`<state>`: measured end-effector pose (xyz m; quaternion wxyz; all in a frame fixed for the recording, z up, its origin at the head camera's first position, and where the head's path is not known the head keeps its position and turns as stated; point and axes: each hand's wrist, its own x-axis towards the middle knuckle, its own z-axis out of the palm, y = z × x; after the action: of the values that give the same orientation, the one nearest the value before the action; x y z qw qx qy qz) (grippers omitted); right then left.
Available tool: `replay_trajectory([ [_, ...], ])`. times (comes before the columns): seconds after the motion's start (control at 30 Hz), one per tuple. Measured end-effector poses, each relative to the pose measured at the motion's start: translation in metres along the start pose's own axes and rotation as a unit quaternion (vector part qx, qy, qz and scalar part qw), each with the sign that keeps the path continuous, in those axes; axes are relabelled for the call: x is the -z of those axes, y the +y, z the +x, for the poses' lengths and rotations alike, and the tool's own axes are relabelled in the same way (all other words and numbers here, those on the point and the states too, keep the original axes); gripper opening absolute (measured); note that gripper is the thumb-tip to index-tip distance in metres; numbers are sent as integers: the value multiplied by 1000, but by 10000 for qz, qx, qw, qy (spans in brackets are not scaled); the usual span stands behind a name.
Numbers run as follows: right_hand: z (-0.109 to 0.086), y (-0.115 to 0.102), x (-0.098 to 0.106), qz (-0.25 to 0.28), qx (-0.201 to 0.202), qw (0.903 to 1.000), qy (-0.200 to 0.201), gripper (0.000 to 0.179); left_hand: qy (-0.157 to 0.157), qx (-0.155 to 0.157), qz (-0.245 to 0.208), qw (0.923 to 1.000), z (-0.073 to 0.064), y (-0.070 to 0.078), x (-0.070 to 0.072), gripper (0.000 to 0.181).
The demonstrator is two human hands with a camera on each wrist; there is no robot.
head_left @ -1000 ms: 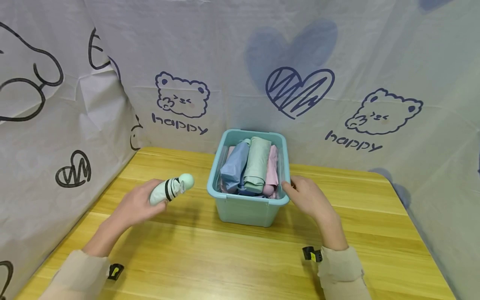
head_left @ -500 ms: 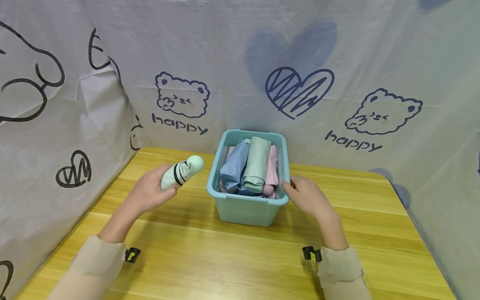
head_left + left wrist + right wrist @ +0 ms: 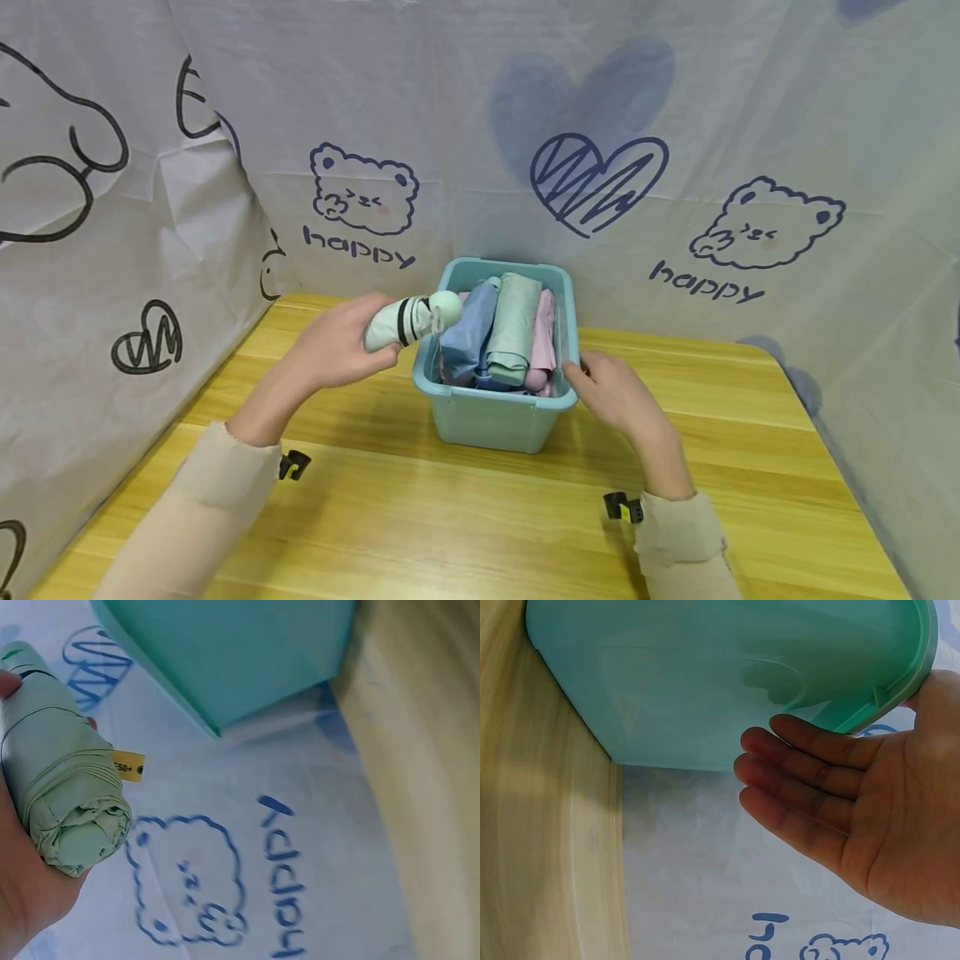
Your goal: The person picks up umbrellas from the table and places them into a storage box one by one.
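Observation:
My left hand (image 3: 333,346) grips a folded pale mint umbrella (image 3: 397,322) with black stripes and a round green knob. The knob overlaps the left rim of a light blue plastic bin (image 3: 487,422). In the left wrist view the umbrella's bundled end (image 3: 79,844) and a yellow tag (image 3: 129,766) show. Inside the bin lie a blue umbrella (image 3: 471,329), a green umbrella (image 3: 514,321) and a pink umbrella (image 3: 543,333). At the bin's right rim, my right hand (image 3: 618,396) rests its thumb over the edge; its other fingers (image 3: 799,821) extend loosely along the outside.
The bin stands on a wooden table (image 3: 480,525) near its back edge. Behind it hangs a white cloth (image 3: 465,125) printed with hearts and bears, which also covers the left and right sides. A black band (image 3: 294,465) shows by the left sleeve.
My left hand has carried the striped umbrella rightward and farther forward, from over the table to the bin's left rim. My right hand and the bin have stayed in place.

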<state>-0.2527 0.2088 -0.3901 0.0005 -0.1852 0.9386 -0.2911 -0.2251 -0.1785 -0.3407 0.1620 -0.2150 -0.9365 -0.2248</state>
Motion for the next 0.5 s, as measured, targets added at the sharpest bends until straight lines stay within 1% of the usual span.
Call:
replay_trajectory([
  [0.1,-1,0,1,-37,-1,10000,-14,36,-157,-197,195,9995,13,12,2,43],
  [0.27,-2,-1,1,-132,-9,9999,-58,38,-446,-513,589,9960,32,28,2,51],
  [0.43,-2,-2,1,-208,47,9998,-30,39,-822,-805,899,9893,48,45,0,61],
  [0.5,-2,-2,2,-226,72,9997,-12,40,-978,-948,1025,9854,54,51,-2,61],
])
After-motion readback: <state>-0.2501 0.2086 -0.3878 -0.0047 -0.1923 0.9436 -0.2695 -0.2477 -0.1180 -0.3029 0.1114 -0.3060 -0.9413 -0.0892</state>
